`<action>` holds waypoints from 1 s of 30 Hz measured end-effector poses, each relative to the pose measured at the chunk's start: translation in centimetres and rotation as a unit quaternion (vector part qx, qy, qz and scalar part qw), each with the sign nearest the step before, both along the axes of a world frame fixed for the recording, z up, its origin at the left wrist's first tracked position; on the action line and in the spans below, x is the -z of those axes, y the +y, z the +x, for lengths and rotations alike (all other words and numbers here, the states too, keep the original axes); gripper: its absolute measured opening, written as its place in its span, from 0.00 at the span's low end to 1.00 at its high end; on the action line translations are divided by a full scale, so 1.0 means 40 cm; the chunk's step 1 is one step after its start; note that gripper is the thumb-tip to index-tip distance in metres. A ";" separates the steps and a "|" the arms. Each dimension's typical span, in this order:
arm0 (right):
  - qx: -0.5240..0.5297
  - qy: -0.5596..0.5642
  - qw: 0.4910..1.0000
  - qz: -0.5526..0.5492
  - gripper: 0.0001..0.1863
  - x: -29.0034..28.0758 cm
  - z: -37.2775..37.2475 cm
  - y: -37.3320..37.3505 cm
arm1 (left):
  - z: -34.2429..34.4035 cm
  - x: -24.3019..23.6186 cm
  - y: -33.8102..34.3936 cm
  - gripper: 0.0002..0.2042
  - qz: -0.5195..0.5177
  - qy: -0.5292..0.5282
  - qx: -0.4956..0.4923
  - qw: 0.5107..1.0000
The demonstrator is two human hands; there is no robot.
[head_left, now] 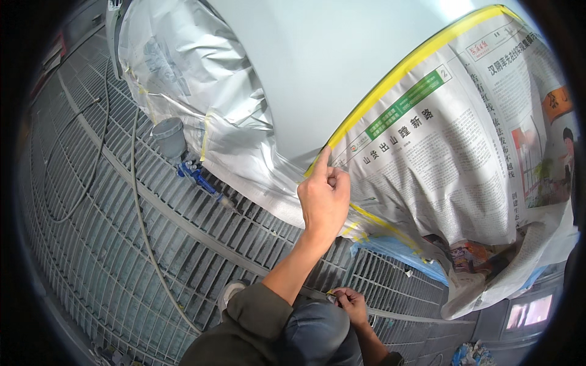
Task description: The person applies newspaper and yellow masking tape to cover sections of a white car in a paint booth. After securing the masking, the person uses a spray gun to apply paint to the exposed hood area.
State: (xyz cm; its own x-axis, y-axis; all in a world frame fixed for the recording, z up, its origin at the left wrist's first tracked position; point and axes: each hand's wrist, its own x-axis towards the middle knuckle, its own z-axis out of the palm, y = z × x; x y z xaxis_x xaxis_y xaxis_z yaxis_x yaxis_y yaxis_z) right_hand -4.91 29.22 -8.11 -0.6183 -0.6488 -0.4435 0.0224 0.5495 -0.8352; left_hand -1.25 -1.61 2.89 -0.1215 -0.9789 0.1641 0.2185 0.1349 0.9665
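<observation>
Pressing its raised forefinger against the near end of the yellow masking tape (pixel 400 73), the left hand (pixel 325 196) is keeping its other fingers curled and holding nothing. That tape is running along the edge of newspaper (pixel 452 152) covering the pale car panel (pixel 317 61). Nearer, the right hand (pixel 351 304) is pinching something small by the knee, while a blue spray gun (pixel 198 175) is lying on the floor grating (pixel 91 244) to the left.
</observation>
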 end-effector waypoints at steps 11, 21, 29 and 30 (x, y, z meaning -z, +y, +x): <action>-0.065 -0.025 0.991 0.118 0.12 -0.294 0.163 -0.009 | 0.031 -0.169 0.006 0.25 0.069 -0.099 0.016 0.993; -0.129 -0.054 0.962 0.233 0.14 -0.726 0.211 -0.063 | 0.029 -0.399 -0.020 0.26 0.133 -0.180 0.032 0.974; -0.126 -0.080 0.958 0.246 0.13 -0.984 0.205 -0.133 | 0.015 -0.603 -0.032 0.24 0.157 -0.190 0.035 0.969; -0.126 -0.085 0.956 0.253 0.13 -1.009 0.207 -0.138 | 0.014 -0.626 -0.035 0.24 0.154 -0.196 0.039 0.968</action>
State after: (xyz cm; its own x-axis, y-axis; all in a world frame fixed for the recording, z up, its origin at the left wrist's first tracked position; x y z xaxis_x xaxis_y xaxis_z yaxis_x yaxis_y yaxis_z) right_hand 3.36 23.70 32.25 -0.3623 -0.4441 -0.8195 -0.0529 0.8876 -0.4576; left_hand -0.71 -2.99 27.94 -0.1903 -0.9597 -0.2067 -0.1747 -0.1741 0.9691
